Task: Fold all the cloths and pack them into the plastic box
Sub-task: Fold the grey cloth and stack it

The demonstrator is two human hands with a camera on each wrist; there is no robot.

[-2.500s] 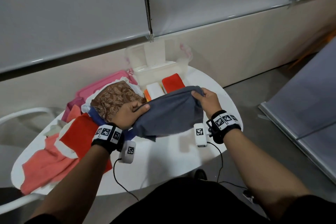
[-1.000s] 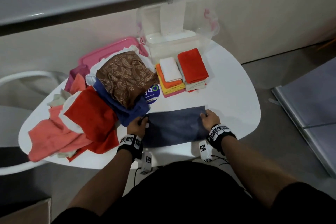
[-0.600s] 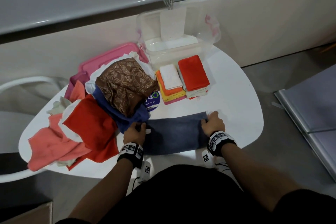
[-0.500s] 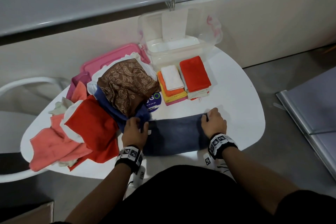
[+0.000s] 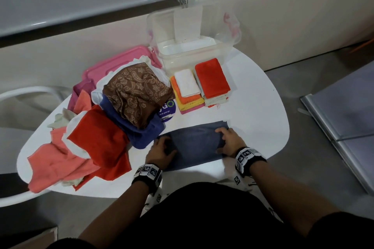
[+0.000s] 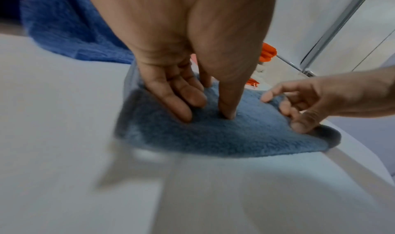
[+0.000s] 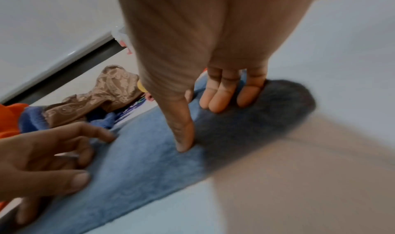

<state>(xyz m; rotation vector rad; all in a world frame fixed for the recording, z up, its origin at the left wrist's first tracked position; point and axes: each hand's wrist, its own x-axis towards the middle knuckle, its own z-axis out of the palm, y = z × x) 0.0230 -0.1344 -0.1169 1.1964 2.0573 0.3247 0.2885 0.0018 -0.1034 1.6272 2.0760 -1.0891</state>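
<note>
1. Head view: a blue-grey cloth (image 5: 194, 144) lies flat on the white bench (image 5: 253, 123) at 6 o'clock, nearest the person. The left hand (image 5: 160, 152) presses its 9 o'clock end and the right hand (image 5: 229, 143) its 3 o'clock end. The plastic box (image 5: 190, 54) stands at 12 o'clock, two stacks of folded cloths (image 5: 200, 89) just before it. A heap of unfolded cloths (image 5: 113, 119) fills the 9 o'clock side, a brown paisley cloth (image 5: 137, 91) on top.
2. Left wrist view: the left hand's fingers (image 6: 181, 100) are extended, tips pushing down on the cloth, gripping nothing.
3. Right wrist view: the right hand's fingers (image 7: 224, 97) and thumb lie straight on the cloth, pressing, not pinching.
</note>
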